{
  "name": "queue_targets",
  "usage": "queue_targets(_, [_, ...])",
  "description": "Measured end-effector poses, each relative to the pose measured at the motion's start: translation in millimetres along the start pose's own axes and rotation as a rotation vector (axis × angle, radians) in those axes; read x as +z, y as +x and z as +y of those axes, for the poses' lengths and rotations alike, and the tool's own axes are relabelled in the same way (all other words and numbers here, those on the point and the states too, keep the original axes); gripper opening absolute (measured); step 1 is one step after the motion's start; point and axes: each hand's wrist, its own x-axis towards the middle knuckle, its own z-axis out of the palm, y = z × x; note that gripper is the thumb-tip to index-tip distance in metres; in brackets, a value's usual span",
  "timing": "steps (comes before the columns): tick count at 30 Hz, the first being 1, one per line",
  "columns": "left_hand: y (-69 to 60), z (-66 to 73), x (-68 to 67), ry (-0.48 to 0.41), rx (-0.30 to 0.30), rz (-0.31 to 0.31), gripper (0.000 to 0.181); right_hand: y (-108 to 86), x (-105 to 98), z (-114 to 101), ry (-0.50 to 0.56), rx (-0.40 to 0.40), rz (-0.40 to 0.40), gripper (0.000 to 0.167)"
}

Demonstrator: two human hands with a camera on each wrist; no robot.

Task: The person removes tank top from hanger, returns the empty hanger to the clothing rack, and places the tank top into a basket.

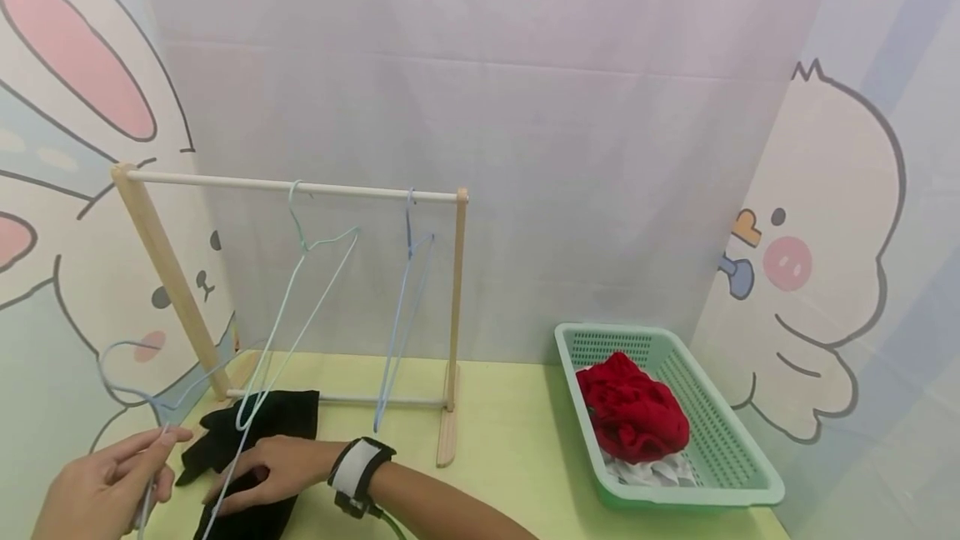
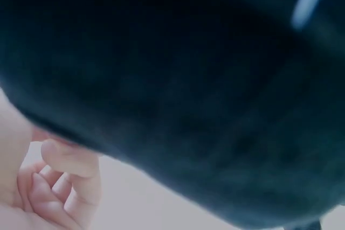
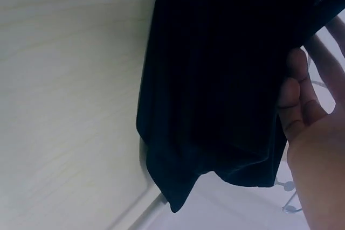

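Note:
My left hand (image 1: 112, 482) holds a pale blue wire hanger (image 1: 180, 398) just below its hook, at lower left in the head view. A black garment (image 1: 292, 413) lies bunched beneath and beside that hanger, its exact kind hidden by the folds. With bent fingers and thumb my right hand (image 1: 281, 469) grips the garment, and a hanger wire crosses in front of the fingers. In the right wrist view the cloth (image 3: 215, 79) hangs down and the fingertips (image 3: 289, 91) bend at its edge. Dark cloth (image 2: 161, 79) fills most of the left wrist view.
A wooden rack (image 1: 456, 307) stands behind my hands, with a mint hanger (image 1: 281, 315) and a blue hanger (image 1: 397, 323) on its rail. To the right is a green basket (image 1: 720, 432) holding a red garment (image 1: 633, 407) over white cloth (image 1: 656, 472).

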Motion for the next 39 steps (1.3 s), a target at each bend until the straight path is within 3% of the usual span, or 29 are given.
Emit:
queue_targets(7, [7.2, 1.6, -3.4, 0.01, -0.015, -0.036, 0.061, -10.5, -1, 3, 0.349, 0.001, -0.069, 0.032])
queue_targets(11, [9.9, 4.8, -4.9, 0.007, -0.03, -0.043, 0.063, -12.6, 0, 2, 0.43, 0.006, -0.112, 0.034])
queue_targets(19, [12.0, -0.5, -3.1, 0.032, -0.039, -0.038, 0.065, -9.8, 12, -4, 0.483, -0.073, -0.154, 0.034])
queue_targets(23, [13.8, -0.7, -4.1, 0.035, -0.047, -0.057, 0.067, -11.4, 15, -14, 0.523, -0.071, -0.164, 0.032])
queue_targets(32, [18.0, -2.5, -1.3, 0.038, -0.064, -0.066, 0.068, -11.8, 22, -24, 0.448, -0.089, -0.21, 0.025])
queue_targets(39, [23.8, -7.1, 2.4, 0.078, -0.035, -0.059, 0.065, -10.0, 28, -21, 0.377, -0.1, -0.249, 0.025])
